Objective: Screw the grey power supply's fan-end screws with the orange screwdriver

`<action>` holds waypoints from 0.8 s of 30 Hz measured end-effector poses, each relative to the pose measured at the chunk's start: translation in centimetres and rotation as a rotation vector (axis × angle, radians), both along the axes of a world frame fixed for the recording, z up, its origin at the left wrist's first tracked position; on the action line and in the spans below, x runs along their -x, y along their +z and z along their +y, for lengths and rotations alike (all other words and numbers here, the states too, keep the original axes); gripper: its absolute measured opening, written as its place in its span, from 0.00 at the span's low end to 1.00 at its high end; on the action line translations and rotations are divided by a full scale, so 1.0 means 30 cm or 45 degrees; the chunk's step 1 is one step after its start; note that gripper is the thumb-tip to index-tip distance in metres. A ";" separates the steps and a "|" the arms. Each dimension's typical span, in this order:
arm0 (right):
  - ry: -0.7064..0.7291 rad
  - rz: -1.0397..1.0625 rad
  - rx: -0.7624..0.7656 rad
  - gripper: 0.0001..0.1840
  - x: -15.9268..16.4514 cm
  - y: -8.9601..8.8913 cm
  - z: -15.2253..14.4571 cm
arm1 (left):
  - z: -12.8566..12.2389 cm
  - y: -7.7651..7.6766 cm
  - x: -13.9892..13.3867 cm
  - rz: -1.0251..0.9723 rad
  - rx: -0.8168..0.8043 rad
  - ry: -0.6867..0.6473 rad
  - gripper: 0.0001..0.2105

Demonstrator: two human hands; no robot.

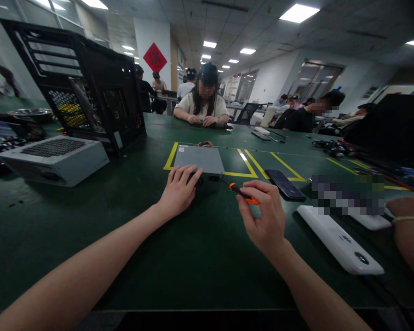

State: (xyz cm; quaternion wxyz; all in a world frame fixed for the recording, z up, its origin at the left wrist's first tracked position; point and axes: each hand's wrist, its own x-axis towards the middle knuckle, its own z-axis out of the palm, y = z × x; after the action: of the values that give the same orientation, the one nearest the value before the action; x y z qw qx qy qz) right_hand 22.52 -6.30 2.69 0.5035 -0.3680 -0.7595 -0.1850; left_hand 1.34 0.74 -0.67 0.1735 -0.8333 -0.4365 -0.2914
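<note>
A grey computer power supply [200,158] lies on the green table in front of me, with coloured cables at its far side. My left hand [180,188] grips its near left edge, fingers bent over the top; the thumb is partly hidden. Between thumb and fingers, my right hand [264,211] holds a black and orange screwdriver [240,190]. The screwdriver's thin shaft points left, its tip at or close to the front right corner of the power supply; contact cannot be made out.
On the left stand a black computer case [89,87] and another power supply [55,158]. Right of my hands lie a dark phone [284,185] and a white power bank [338,239]. Yellow tape [255,164] marks the table. A person [202,103] sits opposite; another's arm [412,230] rests at right.
</note>
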 end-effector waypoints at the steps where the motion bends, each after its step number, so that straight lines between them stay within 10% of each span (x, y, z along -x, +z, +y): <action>1: 0.011 0.009 0.004 0.21 0.001 0.000 0.000 | 0.000 0.000 0.000 0.001 0.000 -0.001 0.26; 24: 0.108 0.022 0.056 0.21 -0.003 -0.006 0.011 | 0.000 -0.001 -0.001 0.008 0.009 0.006 0.27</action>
State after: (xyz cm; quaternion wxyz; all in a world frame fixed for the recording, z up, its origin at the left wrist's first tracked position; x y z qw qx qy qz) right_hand 22.60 -5.98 2.52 0.5091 -0.3481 -0.7740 -0.1437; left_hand 1.36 0.73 -0.69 0.1726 -0.8337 -0.4391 -0.2869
